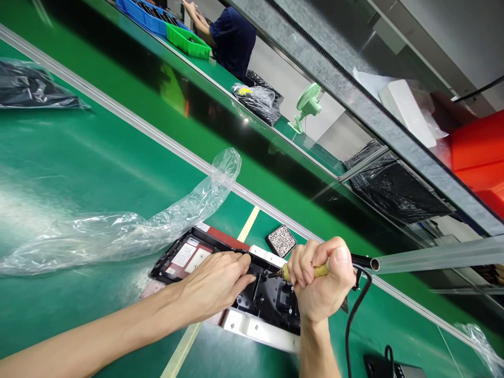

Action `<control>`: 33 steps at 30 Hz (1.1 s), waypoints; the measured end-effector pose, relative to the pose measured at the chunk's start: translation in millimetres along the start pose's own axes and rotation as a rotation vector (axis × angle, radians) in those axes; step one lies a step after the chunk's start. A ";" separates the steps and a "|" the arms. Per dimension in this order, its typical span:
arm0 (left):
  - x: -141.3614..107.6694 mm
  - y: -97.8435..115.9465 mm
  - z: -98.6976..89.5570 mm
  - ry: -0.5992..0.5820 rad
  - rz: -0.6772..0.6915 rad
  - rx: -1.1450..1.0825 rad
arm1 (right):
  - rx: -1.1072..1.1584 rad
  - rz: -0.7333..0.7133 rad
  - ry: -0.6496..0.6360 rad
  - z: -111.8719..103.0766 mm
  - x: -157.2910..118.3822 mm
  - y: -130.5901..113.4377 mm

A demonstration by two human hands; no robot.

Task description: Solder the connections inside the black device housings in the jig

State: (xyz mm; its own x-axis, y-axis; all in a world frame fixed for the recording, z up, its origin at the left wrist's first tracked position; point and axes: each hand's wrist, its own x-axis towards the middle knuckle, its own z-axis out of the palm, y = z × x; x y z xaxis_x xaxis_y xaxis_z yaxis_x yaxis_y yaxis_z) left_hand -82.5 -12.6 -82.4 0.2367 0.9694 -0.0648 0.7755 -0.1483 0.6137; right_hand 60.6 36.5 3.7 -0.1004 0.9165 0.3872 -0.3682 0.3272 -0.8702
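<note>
A black plastic frame [157, 269] lies in a white and dark red fixture [260, 332] on the green table. My left hand [220, 278] rests over the middle of the frame, its thumb and fingers closed near a small dark part; whatever they grip is too small to name. My right hand [321, 273] is wrapped round the yellowish handle of a tool [286, 272]. The tool's dark tip points left into the frame, close to my left fingertips. Just beyond the fixture sits a small black box of screws [282, 241].
Clear plastic wrap [114, 236] stretches across the left side. A metal rail [157, 134] borders the green conveyor. A black cable [348, 331] hangs at the right. Across the conveyor are a person [234, 42], a green bin [188, 41] and a fan [308, 102].
</note>
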 end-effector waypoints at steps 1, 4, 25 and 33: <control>-0.1 -0.2 0.0 0.000 -0.003 0.000 | -0.001 0.002 0.000 0.1 0.0 0.0; -0.4 -0.7 0.3 0.001 -0.005 0.001 | -0.005 0.010 0.001 0.8 0.1 0.1; -0.5 -2.1 1.6 0.011 0.007 -0.014 | 0.016 0.048 -0.071 -5.2 -0.1 -4.2; 1.5 -6.1 7.9 0.031 0.019 -0.028 | 0.140 0.136 -0.454 -29.2 11.3 -9.4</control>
State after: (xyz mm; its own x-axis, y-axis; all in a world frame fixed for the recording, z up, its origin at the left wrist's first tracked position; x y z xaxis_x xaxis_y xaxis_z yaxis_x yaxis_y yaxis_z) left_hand -82.2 -11.8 -92.5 0.2324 0.9722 -0.0290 0.7543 -0.1613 0.6364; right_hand 90.0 50.5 7.4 -0.5374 0.7460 0.3933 -0.4411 0.1488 -0.8850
